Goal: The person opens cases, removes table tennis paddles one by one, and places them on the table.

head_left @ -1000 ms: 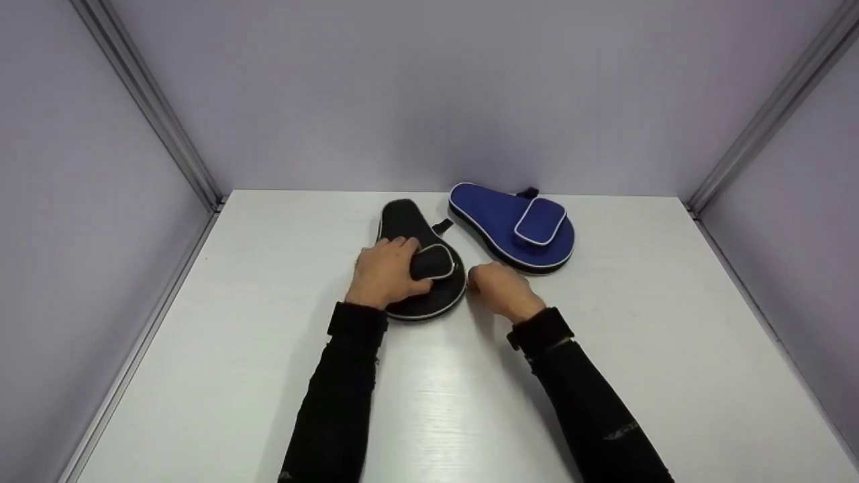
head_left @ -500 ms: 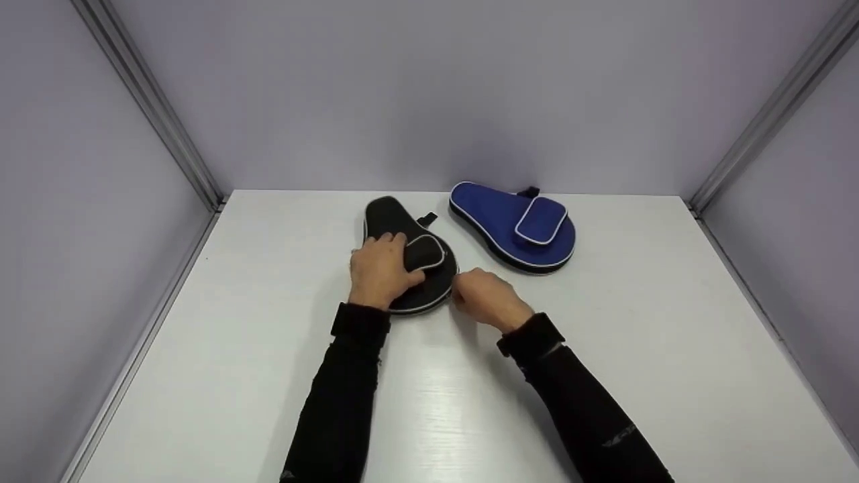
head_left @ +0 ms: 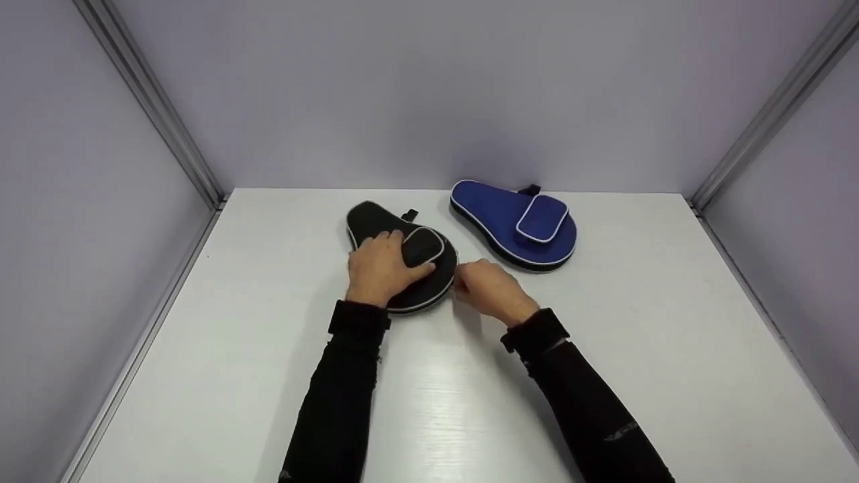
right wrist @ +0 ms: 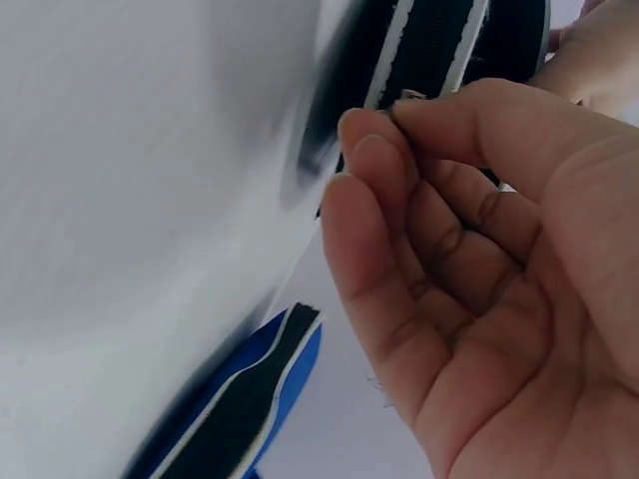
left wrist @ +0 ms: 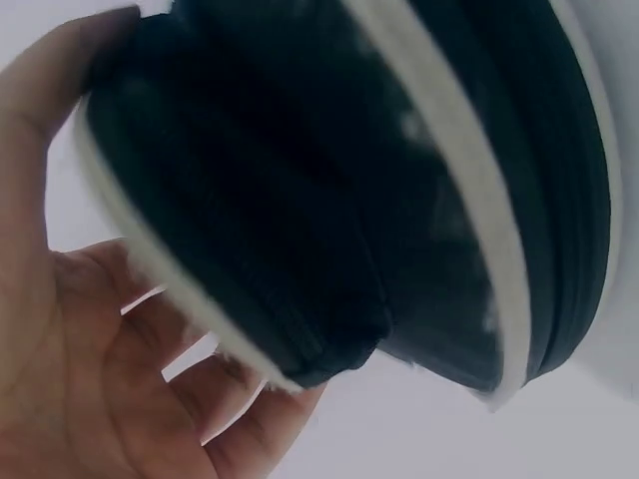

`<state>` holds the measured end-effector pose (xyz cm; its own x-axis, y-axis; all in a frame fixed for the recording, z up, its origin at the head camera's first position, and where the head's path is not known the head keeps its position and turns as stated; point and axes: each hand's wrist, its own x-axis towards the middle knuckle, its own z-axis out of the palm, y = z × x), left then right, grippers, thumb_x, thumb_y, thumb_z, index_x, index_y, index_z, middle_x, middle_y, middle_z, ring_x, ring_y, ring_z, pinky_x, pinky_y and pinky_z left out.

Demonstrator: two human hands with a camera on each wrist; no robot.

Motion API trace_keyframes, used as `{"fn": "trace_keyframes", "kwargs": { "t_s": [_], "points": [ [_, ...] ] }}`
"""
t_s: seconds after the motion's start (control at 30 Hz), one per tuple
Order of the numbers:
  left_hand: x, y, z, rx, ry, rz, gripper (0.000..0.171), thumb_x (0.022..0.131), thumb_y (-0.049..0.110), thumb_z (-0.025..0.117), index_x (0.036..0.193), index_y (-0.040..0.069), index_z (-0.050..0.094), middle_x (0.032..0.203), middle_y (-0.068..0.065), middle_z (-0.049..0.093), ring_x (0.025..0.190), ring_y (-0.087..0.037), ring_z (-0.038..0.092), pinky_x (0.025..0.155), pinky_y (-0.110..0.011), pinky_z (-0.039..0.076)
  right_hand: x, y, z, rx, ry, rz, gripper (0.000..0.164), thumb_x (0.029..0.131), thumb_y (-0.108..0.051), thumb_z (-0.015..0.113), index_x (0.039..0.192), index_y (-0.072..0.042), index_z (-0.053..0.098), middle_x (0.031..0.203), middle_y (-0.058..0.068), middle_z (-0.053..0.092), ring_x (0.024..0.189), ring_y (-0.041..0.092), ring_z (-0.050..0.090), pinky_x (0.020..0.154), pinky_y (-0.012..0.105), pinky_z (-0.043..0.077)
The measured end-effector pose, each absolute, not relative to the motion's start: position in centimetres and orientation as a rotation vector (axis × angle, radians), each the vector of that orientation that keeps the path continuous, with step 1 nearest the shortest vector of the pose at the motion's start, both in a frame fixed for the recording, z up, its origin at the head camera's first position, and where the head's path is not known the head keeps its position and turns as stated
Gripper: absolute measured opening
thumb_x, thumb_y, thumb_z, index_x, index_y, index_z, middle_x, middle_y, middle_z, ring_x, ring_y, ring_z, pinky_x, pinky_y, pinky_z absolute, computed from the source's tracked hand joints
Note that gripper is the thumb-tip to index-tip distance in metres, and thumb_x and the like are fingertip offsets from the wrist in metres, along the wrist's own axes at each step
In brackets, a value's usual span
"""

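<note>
A black table tennis bat case [head_left: 421,294] with white piping lies on the white table, its narrow handle end pointing away to the left. My left hand [head_left: 379,268] holds it down from above, thumb and fingers spread about the raised ball pocket [left wrist: 230,220]. At the rounded right edge is my right hand [head_left: 493,292]. In the right wrist view its thumb and forefinger pinch the small zipper pull [right wrist: 410,96] on the zip band [right wrist: 427,45] along the case's side. The fingertips hide most of the pull.
A blue bat case [head_left: 486,213] with its own pocket [head_left: 542,219] lies behind and right of the right hand, near the back wall [head_left: 429,94]. Side walls [head_left: 792,201] with metal corner strips close in the table [head_left: 637,302].
The black case has turned, its handle end swinging left. My right hand has shifted slightly left with the case's edge, then a little away from me along it. The blue case stays put.
</note>
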<state>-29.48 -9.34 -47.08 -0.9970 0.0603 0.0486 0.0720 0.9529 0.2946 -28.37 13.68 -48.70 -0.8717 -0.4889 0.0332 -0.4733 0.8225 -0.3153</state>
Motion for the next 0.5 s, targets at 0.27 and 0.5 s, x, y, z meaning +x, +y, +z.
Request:
{"fn": "trace_keyframes", "kwargs": {
  "t_s": [0.27, 0.5],
  "points": [
    [-28.9, -9.2, -46.4, -0.212, -3.066, -0.655, 0.082, 0.106, 0.069, 0.079, 0.151, 0.001, 0.072, 0.143, -0.021, 0.080, 0.133, -0.041, 0.079, 0.113, -0.059, 0.066, -31.9, 16.8, -52.2, -0.774, 3.089, -0.605, 0.015, 0.102, -0.010, 0.074, 0.088, -0.011, 0.077, 0.082, 0.004, 0.077, 0.077, 0.025, 0.073, 0.074, 0.046, 0.065],
    [-28.4, -10.1, -45.3, -0.421, -3.083, -0.751, 0.054, 0.110, 0.058, 0.078, 0.136, 0.010, 0.080, 0.126, -0.011, 0.085, 0.117, -0.032, 0.081, 0.107, -0.053, 0.066, -32.8, 18.5, -52.8, -0.657, 3.115, -0.543, 0.012, 0.099, -0.007, 0.073, 0.089, -0.011, 0.079, 0.084, 0.005, 0.080, 0.073, 0.024, 0.074, 0.065, 0.050, 0.063]
  ]
}}
